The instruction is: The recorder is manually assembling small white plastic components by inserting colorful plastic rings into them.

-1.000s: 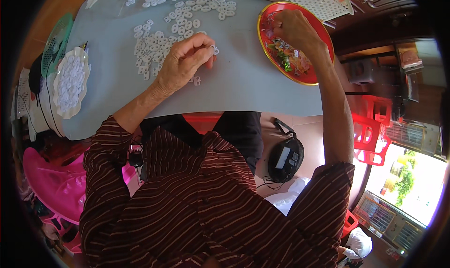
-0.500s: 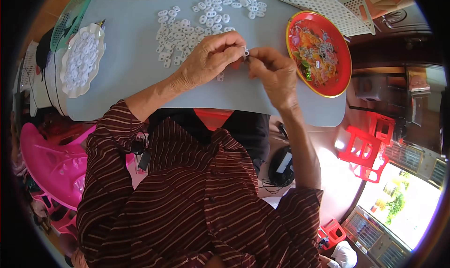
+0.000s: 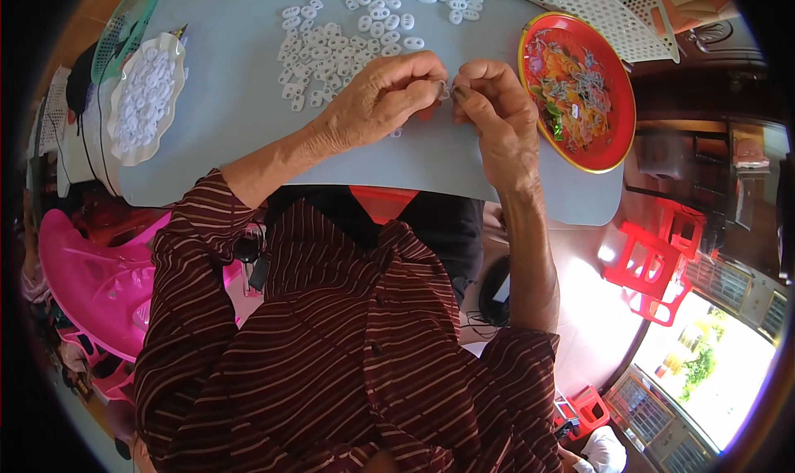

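Observation:
Over the near part of the table, my left hand (image 3: 396,99) pinches a small white plastic piece (image 3: 445,91) between thumb and forefinger. Just to its right is my right hand (image 3: 502,113), thumb and curled fingers closed together; whatever sits between those fingertips is too small to make out. A narrow gap separates the two hands. Beyond my left hand lies a loose spread of white two-holed plastic pieces (image 3: 319,57). One more piece (image 3: 397,132) shows partly below my left wrist.
At left, a scalloped white dish (image 3: 176,88) is heaped with white pieces, beside a green mesh basket (image 3: 132,18). A red round tray (image 3: 614,84) with small grey bits stands at right, near a white perforated basket (image 3: 571,14). Red stools (image 3: 642,258) stand on the floor.
My right hand has drawn away to the right from my left, opening a small gap between the fingertips. The white piece stays in my left hand. The whole view has shifted slightly.

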The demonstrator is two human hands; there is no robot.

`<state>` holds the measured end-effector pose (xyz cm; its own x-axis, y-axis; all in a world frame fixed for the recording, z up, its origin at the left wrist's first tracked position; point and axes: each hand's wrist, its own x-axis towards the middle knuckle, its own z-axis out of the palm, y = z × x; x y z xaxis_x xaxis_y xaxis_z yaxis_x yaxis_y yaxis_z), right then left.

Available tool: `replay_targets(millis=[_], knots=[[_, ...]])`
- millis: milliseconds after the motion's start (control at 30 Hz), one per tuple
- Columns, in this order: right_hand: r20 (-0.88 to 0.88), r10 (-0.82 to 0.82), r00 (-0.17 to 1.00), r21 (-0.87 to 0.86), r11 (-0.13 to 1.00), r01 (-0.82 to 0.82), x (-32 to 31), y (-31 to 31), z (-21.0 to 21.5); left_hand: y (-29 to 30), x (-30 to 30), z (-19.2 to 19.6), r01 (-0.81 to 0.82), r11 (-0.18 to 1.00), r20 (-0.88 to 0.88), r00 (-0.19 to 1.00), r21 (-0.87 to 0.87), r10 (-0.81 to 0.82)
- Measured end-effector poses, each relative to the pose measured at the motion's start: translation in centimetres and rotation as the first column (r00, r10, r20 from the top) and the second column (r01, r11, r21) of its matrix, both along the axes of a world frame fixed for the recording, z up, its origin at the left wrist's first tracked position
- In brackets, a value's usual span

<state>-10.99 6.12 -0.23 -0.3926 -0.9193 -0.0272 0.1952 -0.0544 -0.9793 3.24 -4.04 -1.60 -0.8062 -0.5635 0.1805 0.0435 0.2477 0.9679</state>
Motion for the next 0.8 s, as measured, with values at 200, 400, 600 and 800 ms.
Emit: replay_targets(millis=[200,400,600,800], knots=[[-0.091,0.088,0.992,-0.038,0.995,-0.092,-0.3,-0.1,-0.7,0.1,0.1,0.4,0.007,1.000,0.043,0.999,-0.020,-0.006],[-0.007,-0.014,1.000,0.038,0.999,0.014,0.2,0.1,-0.5,0.1,0.1,-0.2,0.049,0.986,-0.030,0.999,0.160,-0.045],[-0.011,-0.030,0.999,0.022,0.999,0.030,0.1,0.2,-1.0,-0.1,-0.1,-0.3,0.112,0.942,-0.113,0.990,0.316,-0.080],[0.035,-0.098,0.995,-0.099,0.990,0.102,0.7,-0.2,-1.1,0.0,0.0,0.2,0.112,0.925,-0.117,0.990,0.364,-0.074]])
